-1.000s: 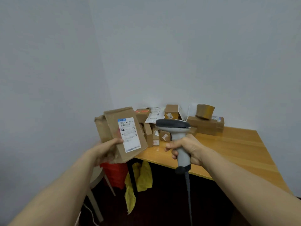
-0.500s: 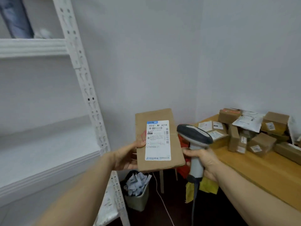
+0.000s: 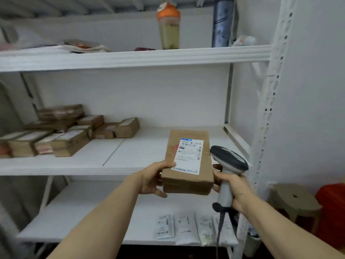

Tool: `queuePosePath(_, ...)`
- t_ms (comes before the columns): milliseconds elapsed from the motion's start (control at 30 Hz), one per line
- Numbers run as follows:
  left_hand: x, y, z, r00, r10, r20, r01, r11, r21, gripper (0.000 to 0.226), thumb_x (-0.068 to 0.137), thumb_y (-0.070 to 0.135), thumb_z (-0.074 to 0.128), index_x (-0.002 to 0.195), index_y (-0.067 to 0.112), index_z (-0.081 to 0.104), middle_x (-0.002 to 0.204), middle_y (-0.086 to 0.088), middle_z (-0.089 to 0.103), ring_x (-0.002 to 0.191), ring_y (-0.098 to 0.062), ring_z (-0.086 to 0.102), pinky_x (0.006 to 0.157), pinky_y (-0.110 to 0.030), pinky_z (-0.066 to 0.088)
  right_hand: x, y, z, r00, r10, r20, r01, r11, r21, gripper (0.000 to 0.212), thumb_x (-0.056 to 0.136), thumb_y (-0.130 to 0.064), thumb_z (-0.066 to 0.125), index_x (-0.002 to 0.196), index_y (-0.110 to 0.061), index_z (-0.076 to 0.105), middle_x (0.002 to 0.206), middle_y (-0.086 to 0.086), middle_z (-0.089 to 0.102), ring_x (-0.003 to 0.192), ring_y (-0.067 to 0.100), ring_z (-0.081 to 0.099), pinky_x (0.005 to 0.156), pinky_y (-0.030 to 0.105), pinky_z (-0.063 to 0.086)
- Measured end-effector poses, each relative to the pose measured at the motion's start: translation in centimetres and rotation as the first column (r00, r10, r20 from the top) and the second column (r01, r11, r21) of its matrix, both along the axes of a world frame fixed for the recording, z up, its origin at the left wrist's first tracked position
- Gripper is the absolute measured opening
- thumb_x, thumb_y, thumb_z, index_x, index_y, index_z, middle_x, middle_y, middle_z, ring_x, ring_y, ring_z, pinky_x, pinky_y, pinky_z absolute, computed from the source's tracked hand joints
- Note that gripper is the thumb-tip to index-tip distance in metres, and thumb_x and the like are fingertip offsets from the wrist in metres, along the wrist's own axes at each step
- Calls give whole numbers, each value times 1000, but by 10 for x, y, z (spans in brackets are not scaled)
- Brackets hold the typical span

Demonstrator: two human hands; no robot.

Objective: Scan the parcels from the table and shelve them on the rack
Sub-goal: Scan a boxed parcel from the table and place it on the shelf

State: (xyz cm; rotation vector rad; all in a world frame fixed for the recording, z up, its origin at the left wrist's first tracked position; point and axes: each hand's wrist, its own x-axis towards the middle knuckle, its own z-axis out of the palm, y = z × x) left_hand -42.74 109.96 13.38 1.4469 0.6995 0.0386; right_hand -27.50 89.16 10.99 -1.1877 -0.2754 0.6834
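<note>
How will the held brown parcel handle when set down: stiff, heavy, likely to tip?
Probably stiff: the brown parcel shows flat faces. Likely light: the left hand grips it by one side. Laid flat, it should not tip.

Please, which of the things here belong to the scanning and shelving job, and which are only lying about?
For the job: brown parcel, held by the left hand; scanner, gripped by the right hand; white rack; shelved parcels on its middle shelf.
Lying about: orange-lidded bottle, blue roll, round stool, red container.

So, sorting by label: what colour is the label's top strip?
Blue, on the white label; head view.
</note>
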Motion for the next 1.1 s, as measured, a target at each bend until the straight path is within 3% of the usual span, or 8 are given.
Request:
queuePosePath(233, -62, 95, -12, 987, 153, 55, -148, 986, -79, 62, 57, 50, 80, 108, 16, 68, 110, -13, 64, 103, -29, 63, 86, -52, 55, -35, 125, -2, 997, 58, -42, -59, 998, -7, 15, 76, 0, 74, 89, -7, 70, 84, 14, 75, 75, 27, 73, 69, 36, 58)
queuePosePath(333, -66, 135, -13, 969, 236, 73, -230, 970, -74, 50, 70, 51, 74, 107, 19, 68, 110, -10, 64, 103, -30, 62, 85, -51, 55, -35, 176, 2, 995, 101, -27, -101, 995, -6, 14, 77, 0, 74, 89, -7, 70, 89, 16, 74, 85, 32, 71, 76, 40, 57)
queuePosePath(533, -70, 228, -15, 911, 410, 47, -407, 912, -51, 49, 77, 54, 66, 111, 18, 66, 111, -13, 65, 103, -30, 62, 79, -43, 56, -34, 292, 0, 970, 241, 10, -241, 970, -43, 17, 77, -6, 77, 92, -12, 73, 88, 9, 76, 81, 23, 73, 58, 29, 54)
queuePosePath(600, -75, 256, -13, 884, 467, 9, -467, 883, -42, 49, 77, 54, 64, 110, 18, 65, 111, -14, 64, 104, -30, 62, 80, -42, 56, -36, 329, -2, 958, 288, -1, -287, 955, -74, 19, 75, -8, 79, 92, -12, 73, 90, 10, 75, 83, 24, 71, 58, 29, 52)
queuePosePath(733, -91, 307, -16, 819, 573, -19, -574, 819, -22, 47, 79, 54, 62, 109, 17, 64, 111, -14, 63, 105, -30, 60, 82, -42, 54, -46, 395, -6, 927, 376, 0, -372, 918, -137, 26, 72, -12, 82, 95, -7, 72, 78, 9, 71, 65, 21, 62, 56, 28, 48)
queuePosePath(933, -115, 358, -28, 723, 688, -63, -689, 724, 8, 43, 79, 52, 62, 105, 18, 60, 102, -11, 61, 96, -28, 59, 80, -40, 54, -73, 461, -18, 880, 472, -52, -473, 862, -179, 23, 76, -8, 79, 96, -3, 68, 84, 14, 74, 74, 23, 71, 61, 31, 54)
queuePosePath(1100, -121, 402, -32, 693, 721, -30, -710, 688, 151, 44, 89, 50, 54, 117, 17, 56, 105, -6, 59, 97, -25, 58, 77, -41, 55, -97, 503, -24, 883, 464, -67, -468, 865, -179, 23, 75, -6, 79, 94, -5, 67, 88, 13, 73, 82, 25, 70, 86, 41, 56)
